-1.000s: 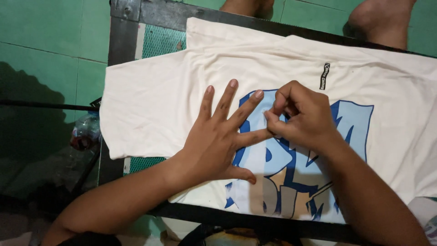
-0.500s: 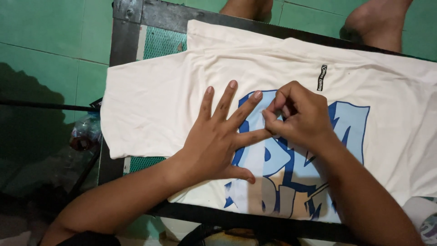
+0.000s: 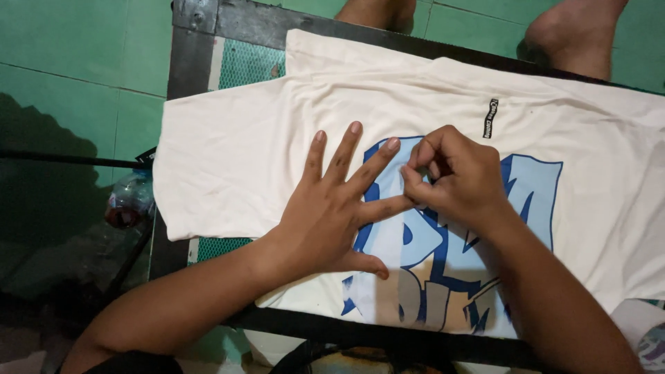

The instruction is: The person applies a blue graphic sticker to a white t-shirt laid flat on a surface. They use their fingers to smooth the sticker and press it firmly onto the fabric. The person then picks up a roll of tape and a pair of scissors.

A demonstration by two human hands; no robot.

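Cream T-shirt (image 3: 277,138) lay spread across the worktop (image 3: 208,41), printed side up. Left hand (image 3: 332,208), fingers splayed apart, pressed it flat; right hand (image 3: 457,176) pinched closed on something at the blue print (image 3: 526,201), seemingly picking. Next move would call for steady tension.

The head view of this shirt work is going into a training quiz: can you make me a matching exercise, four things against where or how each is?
Things:
1. left hand
2. right hand
3. plastic bottle
4. small black tag

States or places:
a. on the green floor, left of the table
b. fingers curled, pinching at the blue print
c. on the T-shirt above the print
d. flat on the shirt, fingers spread

Pairs: 1-d, 2-b, 3-a, 4-c
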